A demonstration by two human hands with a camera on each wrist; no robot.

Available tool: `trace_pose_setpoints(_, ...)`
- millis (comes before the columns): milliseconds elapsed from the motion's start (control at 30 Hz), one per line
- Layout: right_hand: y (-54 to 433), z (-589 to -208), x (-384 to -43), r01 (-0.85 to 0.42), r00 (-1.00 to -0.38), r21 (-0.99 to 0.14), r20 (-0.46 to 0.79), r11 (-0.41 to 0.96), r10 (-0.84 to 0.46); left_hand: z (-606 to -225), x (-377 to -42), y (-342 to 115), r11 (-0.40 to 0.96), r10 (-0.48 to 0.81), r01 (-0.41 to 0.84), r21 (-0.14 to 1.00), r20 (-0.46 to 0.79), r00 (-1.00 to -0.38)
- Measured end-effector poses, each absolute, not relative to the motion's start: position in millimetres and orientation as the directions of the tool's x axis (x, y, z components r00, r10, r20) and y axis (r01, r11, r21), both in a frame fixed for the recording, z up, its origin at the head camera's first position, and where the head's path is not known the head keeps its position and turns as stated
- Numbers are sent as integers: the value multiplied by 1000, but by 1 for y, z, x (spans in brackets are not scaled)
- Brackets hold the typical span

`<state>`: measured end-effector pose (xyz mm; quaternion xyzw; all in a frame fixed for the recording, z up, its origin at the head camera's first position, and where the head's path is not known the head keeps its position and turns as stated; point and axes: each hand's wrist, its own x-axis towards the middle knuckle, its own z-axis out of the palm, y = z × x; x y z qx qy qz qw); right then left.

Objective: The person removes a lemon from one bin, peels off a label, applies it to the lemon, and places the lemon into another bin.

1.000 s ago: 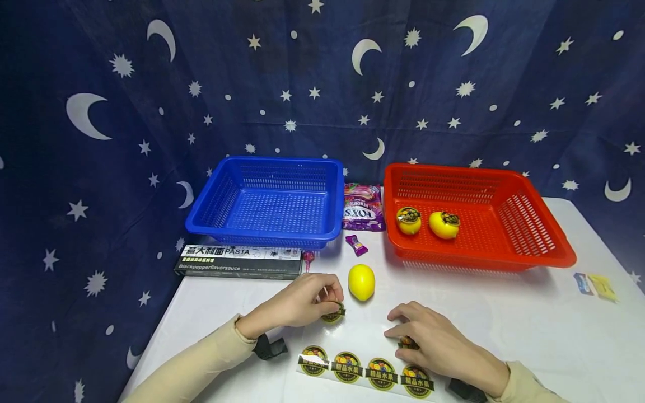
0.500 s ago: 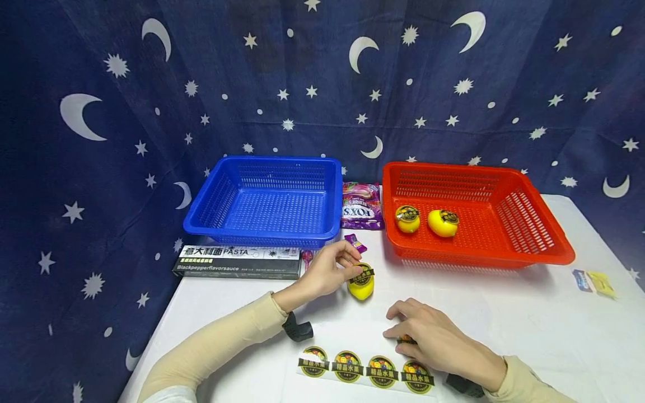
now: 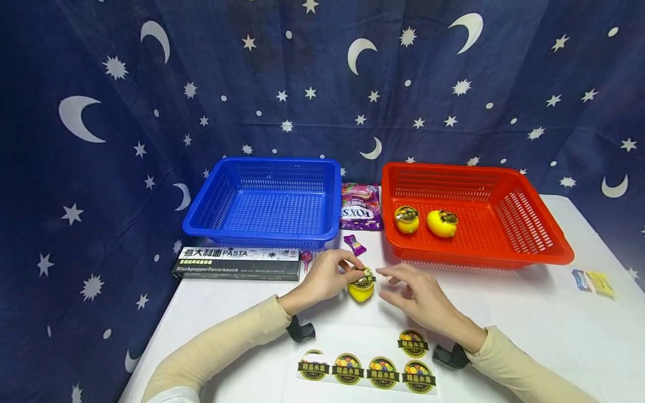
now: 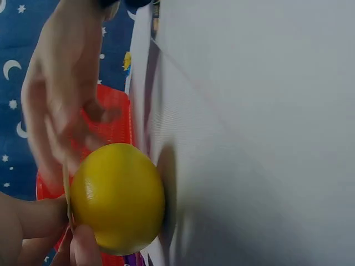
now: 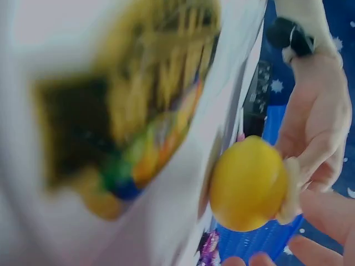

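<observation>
A yellow lemon [image 3: 360, 295] rests on the white table between the two hands. Thumb and fingers of my left hand [image 3: 328, 275] pinch a round black-and-gold sticker [image 3: 368, 279] at the lemon's top. Seen edge-on in the left wrist view, the sticker [image 4: 67, 194] lies against or very close to the lemon [image 4: 119, 199]; contact is unclear. My right hand [image 3: 424, 296] is just right of the lemon, fingers extended and holding nothing. Below it lies a backing sheet with several matching stickers [image 3: 383, 371]. In the right wrist view one sticker [image 5: 150, 105] looms blurred.
A red basket [image 3: 484, 256] holds two stickered lemons [image 3: 442, 224]. To its left are a purple candy bag [image 3: 360, 207] and a blue basket [image 3: 262, 235]. A pasta box [image 3: 237, 264], a lollipop [image 3: 306, 257] and a wrapped candy [image 3: 355, 245] lie before them. A small yellow packet [image 3: 599, 283] is far right.
My left hand has carried the sticker from the table up to the lemon. My right hand has left the sheet and moved up beside the lemon, uncovering another sticker.
</observation>
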<state>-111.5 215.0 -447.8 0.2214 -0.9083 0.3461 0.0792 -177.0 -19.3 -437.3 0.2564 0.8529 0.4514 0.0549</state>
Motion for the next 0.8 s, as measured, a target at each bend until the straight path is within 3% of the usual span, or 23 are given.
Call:
trace_pose_setpoints(133, 207, -449, -127, -393, -920, -638, 259, 662, -296, -440, -173, -18, 490, 489, 455, 744, 198, -850)
trace_pose_setpoints(300, 201, -452, -135, -399, -917, -617, 251, 679, -310, -441, -171, -20, 493, 504, 515, 701, 252, -826)
trace_pose_setpoints(567, 199, -453, -135, -468, -884, -566, 320, 679, -342, -445, -169, -37, 512, 520, 455, 728, 159, -839)
trace_pose_setpoints(800, 199, -452, -139, -514, -858, -557, 342, 652, -384, -446, -171, -37, 511, 516, 446, 735, 153, -843)
